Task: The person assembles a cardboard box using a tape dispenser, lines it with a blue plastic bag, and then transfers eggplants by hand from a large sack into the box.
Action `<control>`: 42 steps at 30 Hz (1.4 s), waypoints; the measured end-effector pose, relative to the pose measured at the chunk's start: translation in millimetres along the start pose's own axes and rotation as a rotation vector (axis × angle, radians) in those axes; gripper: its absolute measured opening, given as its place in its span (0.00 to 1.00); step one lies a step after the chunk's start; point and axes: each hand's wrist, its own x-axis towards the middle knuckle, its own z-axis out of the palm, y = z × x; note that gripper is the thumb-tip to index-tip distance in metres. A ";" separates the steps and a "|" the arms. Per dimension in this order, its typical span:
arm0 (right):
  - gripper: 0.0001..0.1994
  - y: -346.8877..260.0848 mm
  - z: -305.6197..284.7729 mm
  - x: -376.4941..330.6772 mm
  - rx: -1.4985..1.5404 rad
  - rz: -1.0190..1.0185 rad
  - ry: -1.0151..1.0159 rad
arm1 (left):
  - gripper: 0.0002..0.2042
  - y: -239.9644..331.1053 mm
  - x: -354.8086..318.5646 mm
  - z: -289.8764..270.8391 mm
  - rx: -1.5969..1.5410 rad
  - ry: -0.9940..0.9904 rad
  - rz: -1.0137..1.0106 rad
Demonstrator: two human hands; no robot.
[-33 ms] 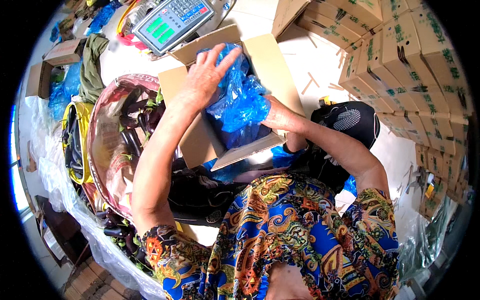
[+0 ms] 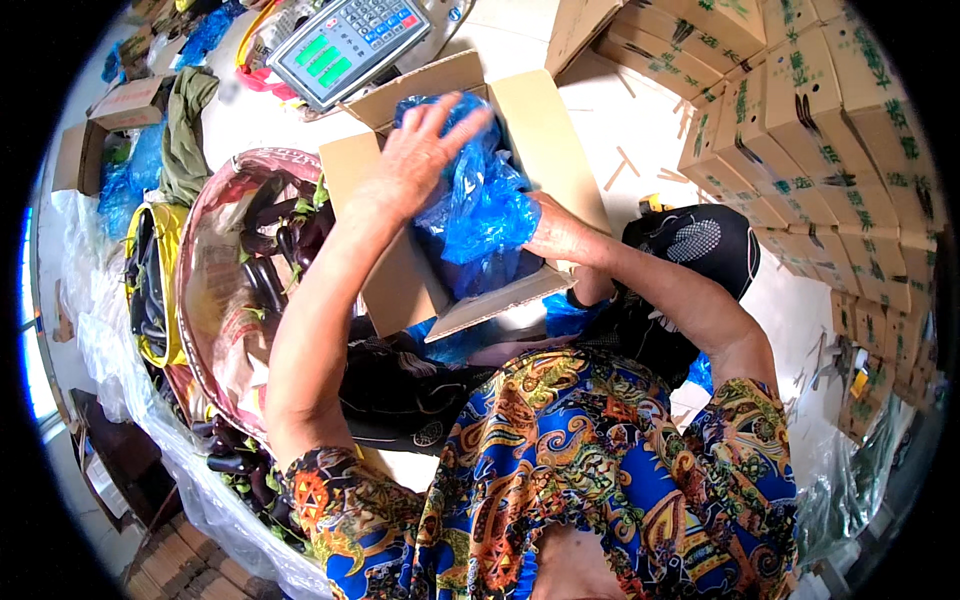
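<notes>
At the far left a crumpled sheet of clear plastic (image 2: 110, 340) lies over the ground, and dark aubergines (image 2: 235, 455) rest on it at the foot of a wide round basket (image 2: 215, 300). More aubergines (image 2: 280, 245) lie inside that basket, within easy reach of the open cardboard box (image 2: 400, 285) that stands just beside it. Behind the box a weighing scale (image 2: 345, 45) sits with its display tilted toward the person, so it can be read from the seat. The box is lined with a blue plastic bag (image 2: 480, 210) that bulges up out of the opening. The left hand (image 2: 415, 160) lies spread flat on the top of the bag, fingers open and pressing down rather than gripping, apparently to push the plastic into the box. The right hand (image 2: 560, 235) comes in from the other side and presses against the bag at the box's right wall, its fingers partly hidden in the folds, so I cannot tell whether it pinches the plastic or only pushes it. Further right a black cap (image 2: 700, 245) lies beside the forearm, and stacked cartons (image 2: 840, 130) line the right edge, closed and piled clear of the work
</notes>
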 end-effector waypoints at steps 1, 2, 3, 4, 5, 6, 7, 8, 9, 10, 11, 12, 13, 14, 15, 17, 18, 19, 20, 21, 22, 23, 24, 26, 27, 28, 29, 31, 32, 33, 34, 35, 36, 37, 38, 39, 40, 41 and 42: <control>0.05 3.3 3.2 2.2 0.071 0.084 -0.007 | 0.35 -6.9 -4.2 16.0 0.019 -0.007 0.083; 0.06 12.2 5.2 0.9 0.138 0.175 -0.010 | 0.22 -4.9 -5.2 27.7 -0.084 -0.128 0.105; 0.06 12.8 2.8 2.4 0.130 0.263 -0.029 | 0.12 -4.6 -9.5 43.2 -0.179 -0.342 0.146; 0.07 6.4 -3.4 4.3 0.119 0.355 -0.038 | 0.08 7.6 -13.5 42.8 -0.324 -0.195 0.135; 0.07 -0.5 -14.0 5.7 0.036 0.443 -0.059 | 0.05 21.5 -24.4 40.7 -0.468 -0.047 0.121; 0.08 -9.1 -16.1 9.1 -0.040 0.526 -0.084 | 0.04 25.4 -36.8 35.6 -0.387 -0.072 0.071; 0.08 -7.5 -17.6 8.8 -0.072 0.486 -0.063 | 0.03 30.0 -43.6 32.1 -0.310 -0.092 0.028; 0.08 -4.6 -19.6 10.3 -0.102 0.444 -0.043 | 0.02 34.9 -51.1 29.2 -0.232 -0.113 -0.016; 0.08 -2.3 -21.1 14.6 -0.132 0.398 -0.028 | 0.02 43.7 -61.5 27.6 -0.229 -0.102 0.040; 0.08 1.3 -24.3 22.4 -0.257 0.379 -0.001 | 0.02 55.9 -67.9 28.9 -0.226 -0.090 0.101; 0.08 5.5 -26.6 35.4 -0.382 0.360 0.027 | 0.02 65.9 -70.2 30.1 -0.222 -0.078 0.161; 0.08 9.8 -24.5 51.6 -0.498 0.341 0.055 | 0.05 72.4 -66.8 18.2 -0.175 -0.125 0.313; 0.08 7.7 -26.6 66.6 -0.623 0.325 0.086 | 0.06 75.7 -58.9 12.8 -0.128 -0.159 0.406; 0.08 5.7 -32.3 82.9 -0.593 0.311 0.025 | 0.06 76.4 -50.4 10.8 -0.094 -0.140 0.437; 0.08 0.1 -37.3 100.9 -0.567 0.296 -0.040 | 0.06 75.5 -41.4 11.3 -0.063 -0.117 0.466; 0.10 0.4 -34.6 125.2 -0.577 0.211 -0.181 | 0.08 72.1 -25.2 11.9 0.109 -0.090 0.349; 0.11 -10.7 -28.1 137.7 -0.570 0.202 -0.272 | 0.09 63.9 -21.0 20.9 0.094 -0.150 0.163; 0.12 -24.0 -26.3 147.8 -0.564 0.187 -0.356 | 0.09 54.8 -16.3 29.2 0.086 -0.209 -0.023; 0.12 -24.4 -25.7 153.6 -0.466 0.030 -0.254 | 0.10 43.5 -13.6 37.2 0.232 -0.109 -0.022; 0.13 -28.0 -25.9 155.2 -0.354 -0.126 -0.151 | 0.10 36.1 -14.0 38.1 0.378 -0.020 -0.020; 0.10 -30.9 -26.4 149.9 -0.336 -0.190 0.098 | 0.08 30.4 -17.8 37.3 0.235 -0.170 -0.148; 0.08 -32.9 -33.1 145.6 -0.333 -0.144 0.243 | 0.07 21.7 -16.3 39.9 0.076 -0.340 -0.289; 0.10 -46.9 -37.8 139.1 -0.322 0.009 0.099 | 0.08 1.4 -34.0 51.7 -0.064 -0.281 -0.381; 0.15 -44.7 -45.8 106.5 -0.090 0.300 -0.205 | 0.08 -8.4 -46.8 62.1 -0.479 -0.194 -0.688; 0.19 -28.3 -44.3 85.1 0.145 0.437 -0.360 | 0.08 0.8 -44.0 54.5 -0.754 -0.175 -0.903; 0.21 -25.8 -42.1 63.9 0.374 0.509 -0.405 | 0.08 7.4 -43.4 49.6 -1.031 -0.149 -1.115; 0.24 -26.6 -31.7 49.9 0.609 0.568 -0.459 | 0.09 9.3 -54.0 63.4 -1.164 -0.097 -1.151; 0.27 -17.5 -4.7 38.2 0.670 0.902 -0.362 | 0.08 33.3 -51.4 54.1 -1.364 -0.080 -1.309; 0.24 -12.7 2.9 36.0 0.771 0.974 -0.307 | 0.07 40.0 -54.7 53.2 -1.552 -0.032 -1.362; 0.23 -3.2 10.2 36.6 0.814 0.950 -0.251 | 0.07 46.7 -59.3 51.6 -1.741 0.017 -1.407; 0.23 7.3 13.4 37.2 0.855 0.929 -0.189 | 0.07 60.5 -61.3 45.1 -1.775 -0.045 -1.415; 0.22 17.5 15.8 36.4 0.894 0.906 -0.126 | 0.07 75.6 -63.7 36.6 -1.808 -0.108 -1.423; 0.17 9.4 17.7 40.3 0.870 0.963 -0.112 | 0.09 88.3 -67.1 20.6 -1.952 -0.195 -1.419; 0.15 8.9 18.7 41.5 0.763 0.905 -0.143 | 0.10 97.9 -72.3 18.3 -1.965 -0.241 -1.359; 0.14 9.9 17.6 41.9 0.655 0.844 -0.172 | 0.10 100.9 -76.2 16.9 -1.996 -0.249 -1.333; 0.13 12.9 13.2 40.9 0.542 0.787 -0.193 | 0.11 102.6 -75.9 15.7 -2.034 -0.262 -1.297; 0.13 17.2 8.2 41.6 0.629 0.774 -0.220 | 0.11 99.5 -75.2 12.8 -1.893 -0.327 -1.213; 0.12 21.3 -0.2 39.9 0.686 0.655 -0.283 | 0.12 92.4 -74.9 7.4 -1.751 -0.386 -1.127; 0.11 3.7 -8.9 48.3 0.565 0.730 -0.294 | 0.13 86.2 -77.4 2.4 -1.610 -0.441 -1.045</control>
